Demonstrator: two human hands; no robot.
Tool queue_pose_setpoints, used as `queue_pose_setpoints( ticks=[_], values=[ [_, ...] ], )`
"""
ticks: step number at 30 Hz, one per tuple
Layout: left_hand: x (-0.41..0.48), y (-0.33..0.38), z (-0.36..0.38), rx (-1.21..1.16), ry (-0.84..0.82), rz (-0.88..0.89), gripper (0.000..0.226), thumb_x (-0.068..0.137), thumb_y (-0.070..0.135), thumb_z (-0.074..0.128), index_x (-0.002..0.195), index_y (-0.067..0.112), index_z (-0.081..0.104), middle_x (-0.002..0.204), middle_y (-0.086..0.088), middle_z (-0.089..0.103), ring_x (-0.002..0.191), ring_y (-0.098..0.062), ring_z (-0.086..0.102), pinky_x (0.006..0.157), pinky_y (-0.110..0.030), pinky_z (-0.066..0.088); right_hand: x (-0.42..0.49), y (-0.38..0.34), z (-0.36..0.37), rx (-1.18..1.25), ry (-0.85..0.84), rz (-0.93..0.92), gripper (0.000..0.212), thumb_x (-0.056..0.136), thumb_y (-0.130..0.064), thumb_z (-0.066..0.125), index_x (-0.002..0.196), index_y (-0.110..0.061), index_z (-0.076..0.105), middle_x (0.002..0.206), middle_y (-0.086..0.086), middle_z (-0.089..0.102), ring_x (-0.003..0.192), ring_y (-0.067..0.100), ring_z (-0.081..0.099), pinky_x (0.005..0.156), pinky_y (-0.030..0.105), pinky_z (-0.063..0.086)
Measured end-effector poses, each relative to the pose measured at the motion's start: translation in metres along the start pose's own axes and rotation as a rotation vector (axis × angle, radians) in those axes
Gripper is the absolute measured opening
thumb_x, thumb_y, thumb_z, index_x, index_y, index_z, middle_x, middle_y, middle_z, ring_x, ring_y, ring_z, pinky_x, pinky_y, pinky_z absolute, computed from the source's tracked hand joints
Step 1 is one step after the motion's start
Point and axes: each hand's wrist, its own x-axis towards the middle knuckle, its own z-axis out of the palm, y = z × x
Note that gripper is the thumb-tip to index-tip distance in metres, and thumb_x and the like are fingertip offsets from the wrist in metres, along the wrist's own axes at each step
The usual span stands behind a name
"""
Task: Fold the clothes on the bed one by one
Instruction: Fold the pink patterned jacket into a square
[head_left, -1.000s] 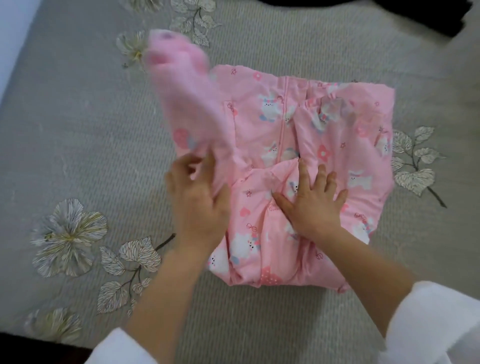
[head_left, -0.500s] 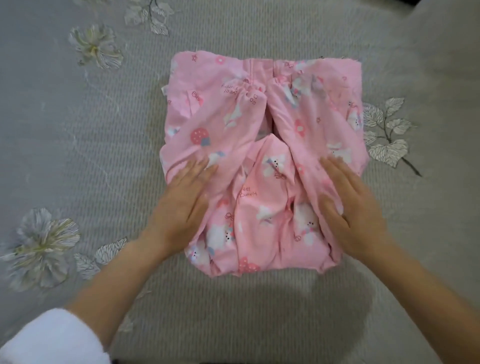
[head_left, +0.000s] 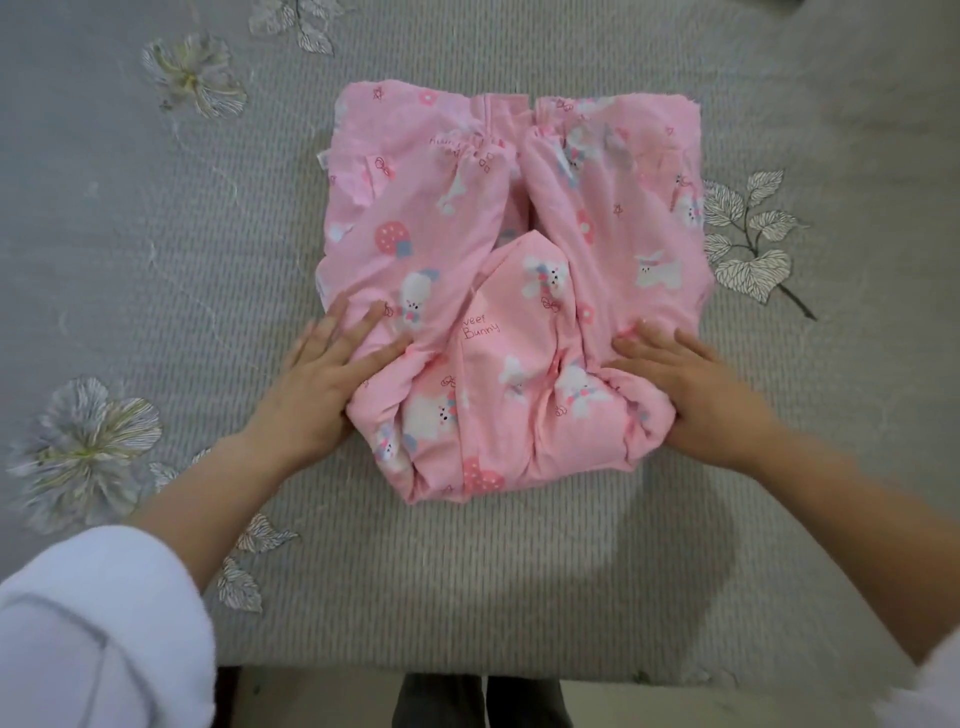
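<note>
On the bed (head_left: 519, 597), a grey quilted cover printed with pale flowers and leaves, a pink garment (head_left: 511, 291) lay a little back from the near edge and about midway across the part in view. It was already gathered into a puffy, roughly square bundle. Two side panels were turned in over the front and met near its far end. A centre seam ran straight away from the person, so the bundle's long axis pointed from the near edge toward the far one.

Both bare forearms reached in from white sleeves (head_left: 93, 623) at the near corners of the view.

The left hand (head_left: 324, 384) lay flat at the bundle's near left side, fingers straight and slanting inward onto the cloth, gripping nothing. The right hand (head_left: 691, 395) mirrored it at the near right corner. Its palm was against the bunched edge and its straight fingers were laid across the cloth toward the middle, also holding nothing.

The hands flanked the near end, neither plainly closer than the other, and the bulk of the garment lay beyond them. The next fold would therefore probably run along the seam, bringing near end and far end together, and would need both hands working evenly.

Small "Bunny" lettering (head_left: 480, 328) sat between the hands.
</note>
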Motion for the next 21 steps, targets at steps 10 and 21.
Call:
queue_pose_setpoints(
  ticks=[10,21],
  values=[
    [-0.078,0.080,-0.041,-0.610,-0.331,0.028,0.048,0.076,0.047,0.057,0.123,0.039,0.056,0.134,0.028,0.050,0.134,0.007,0.031,0.112,-0.023,0.022,-0.058,-0.014,-0.058,0.753,-0.563,0.262,0.038,0.049,-0.041,0.060,0.072,-0.013,0.071,0.071,-0.011,0.064,0.066,-0.001,0.054,0.068,0.019,0.044],
    [-0.042,0.084,-0.067,-1.444,-0.267,-0.851,0.054,0.052,0.041,0.081,0.096,0.011,0.071,0.105,-0.011,0.072,0.093,-0.025,0.069,0.088,-0.035,0.050,-0.043,-0.005,-0.074,1.100,-0.185,0.735,0.078,0.041,-0.055,0.088,0.100,-0.007,0.072,0.092,0.011,0.075,0.082,0.028,0.073,0.066,0.032,0.059]
  ],
)
